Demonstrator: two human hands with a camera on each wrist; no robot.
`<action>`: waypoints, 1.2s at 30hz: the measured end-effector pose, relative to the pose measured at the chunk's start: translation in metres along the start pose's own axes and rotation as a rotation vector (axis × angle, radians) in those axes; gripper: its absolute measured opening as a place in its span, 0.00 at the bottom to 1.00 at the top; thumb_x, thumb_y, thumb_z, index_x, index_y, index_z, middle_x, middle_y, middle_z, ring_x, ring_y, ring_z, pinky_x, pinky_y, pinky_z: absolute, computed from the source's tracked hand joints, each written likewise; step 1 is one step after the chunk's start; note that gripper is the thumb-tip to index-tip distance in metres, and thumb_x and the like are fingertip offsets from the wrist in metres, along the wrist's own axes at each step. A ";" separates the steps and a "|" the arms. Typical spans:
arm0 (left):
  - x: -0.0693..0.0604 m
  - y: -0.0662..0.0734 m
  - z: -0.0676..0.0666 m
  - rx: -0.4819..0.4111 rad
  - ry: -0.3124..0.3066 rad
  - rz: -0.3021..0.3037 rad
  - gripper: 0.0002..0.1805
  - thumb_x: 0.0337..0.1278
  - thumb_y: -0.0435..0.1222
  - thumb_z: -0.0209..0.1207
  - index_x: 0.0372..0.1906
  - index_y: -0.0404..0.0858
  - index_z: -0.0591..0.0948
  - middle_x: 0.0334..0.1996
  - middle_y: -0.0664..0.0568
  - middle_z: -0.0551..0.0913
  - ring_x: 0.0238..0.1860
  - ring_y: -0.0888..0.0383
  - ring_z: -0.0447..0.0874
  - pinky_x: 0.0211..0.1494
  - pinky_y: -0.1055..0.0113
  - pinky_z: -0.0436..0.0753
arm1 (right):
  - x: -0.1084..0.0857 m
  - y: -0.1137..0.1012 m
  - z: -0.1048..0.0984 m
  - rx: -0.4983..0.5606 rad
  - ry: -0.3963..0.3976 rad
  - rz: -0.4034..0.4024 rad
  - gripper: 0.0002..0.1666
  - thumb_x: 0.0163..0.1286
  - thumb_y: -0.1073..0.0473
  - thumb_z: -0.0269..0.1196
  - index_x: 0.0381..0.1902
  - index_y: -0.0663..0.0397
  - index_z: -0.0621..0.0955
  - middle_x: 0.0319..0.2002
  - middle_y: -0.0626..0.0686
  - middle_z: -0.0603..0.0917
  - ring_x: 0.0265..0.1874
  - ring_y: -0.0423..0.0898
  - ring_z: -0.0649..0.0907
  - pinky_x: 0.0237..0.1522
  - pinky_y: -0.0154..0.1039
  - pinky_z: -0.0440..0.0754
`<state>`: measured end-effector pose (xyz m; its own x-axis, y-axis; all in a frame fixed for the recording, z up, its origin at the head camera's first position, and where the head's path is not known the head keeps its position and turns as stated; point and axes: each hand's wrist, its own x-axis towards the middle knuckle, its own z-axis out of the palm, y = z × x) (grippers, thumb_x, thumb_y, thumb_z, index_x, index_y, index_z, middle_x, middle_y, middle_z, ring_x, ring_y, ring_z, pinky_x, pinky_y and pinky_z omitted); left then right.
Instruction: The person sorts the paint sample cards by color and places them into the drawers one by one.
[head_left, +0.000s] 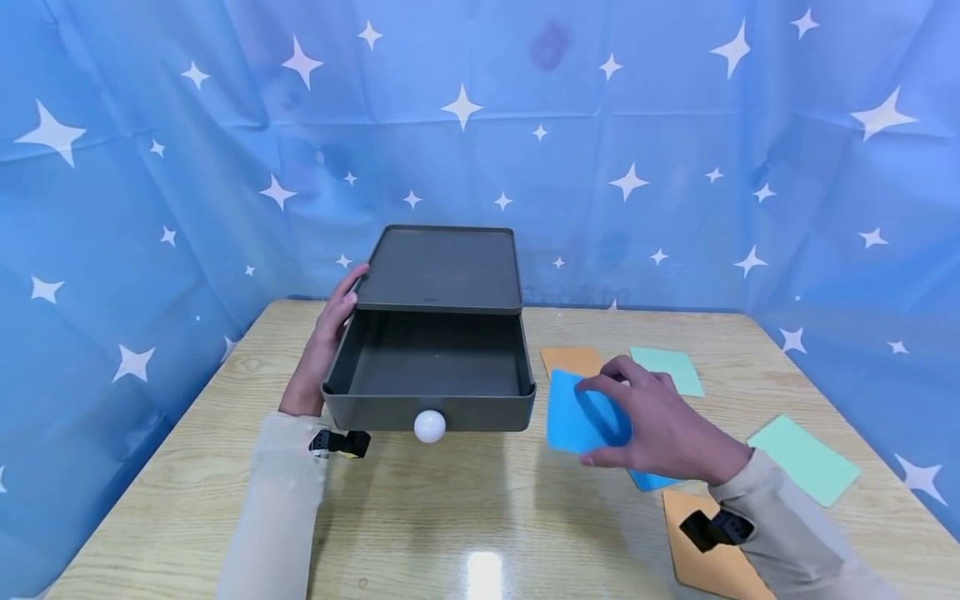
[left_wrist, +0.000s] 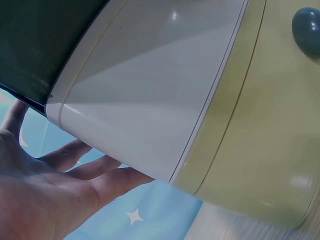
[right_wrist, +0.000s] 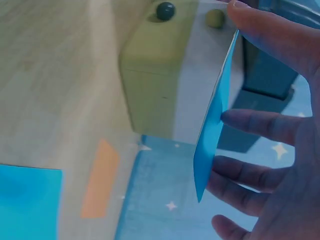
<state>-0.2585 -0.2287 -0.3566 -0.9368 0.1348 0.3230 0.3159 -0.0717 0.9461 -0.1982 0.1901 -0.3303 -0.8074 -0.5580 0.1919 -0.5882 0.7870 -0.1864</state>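
Observation:
A small drawer cabinet stands on the table, its dark grey top drawer pulled out, with a white knob. No contents show inside that drawer. White and yellow tiers lie below it in the wrist views. My left hand rests along the cabinet's left side, fingers extended against it in the left wrist view. Just right of the drawer, my right hand pinches a blue card between thumb and fingers, above the table. In the right wrist view the blue card appears nearly edge-on.
Another blue card lies partly hidden under my right hand. Around it on the wooden table are orange cards and mint green cards. A blue star-patterned curtain hangs behind the table.

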 end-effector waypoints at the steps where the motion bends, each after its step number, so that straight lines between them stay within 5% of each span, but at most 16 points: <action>1: 0.000 0.000 0.000 0.001 0.000 0.001 0.30 0.80 0.48 0.33 0.81 0.53 0.51 0.81 0.56 0.48 0.74 0.57 0.56 0.63 0.62 0.69 | 0.002 0.000 -0.004 0.004 -0.001 0.003 0.44 0.48 0.35 0.78 0.61 0.44 0.80 0.55 0.56 0.75 0.51 0.54 0.79 0.51 0.64 0.70; 17: 0.000 0.002 0.000 -0.021 0.004 0.004 0.29 0.80 0.47 0.33 0.81 0.53 0.52 0.80 0.54 0.51 0.71 0.61 0.60 0.60 0.69 0.73 | 0.042 -0.023 -0.064 -0.022 0.052 -0.088 0.38 0.50 0.38 0.78 0.58 0.43 0.81 0.54 0.53 0.77 0.51 0.51 0.78 0.50 0.55 0.69; 36: 0.003 -0.004 -0.004 -0.024 0.001 -0.013 0.29 0.79 0.49 0.35 0.80 0.56 0.53 0.80 0.55 0.50 0.72 0.58 0.58 0.64 0.63 0.68 | 0.074 -0.079 -0.074 0.002 0.014 -0.231 0.40 0.49 0.38 0.78 0.59 0.42 0.81 0.62 0.53 0.75 0.62 0.52 0.75 0.60 0.58 0.65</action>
<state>-0.2625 -0.2317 -0.3593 -0.9407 0.1352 0.3111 0.3004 -0.0937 0.9492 -0.2084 0.1059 -0.2303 -0.6507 -0.7194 0.2432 -0.7573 0.6384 -0.1378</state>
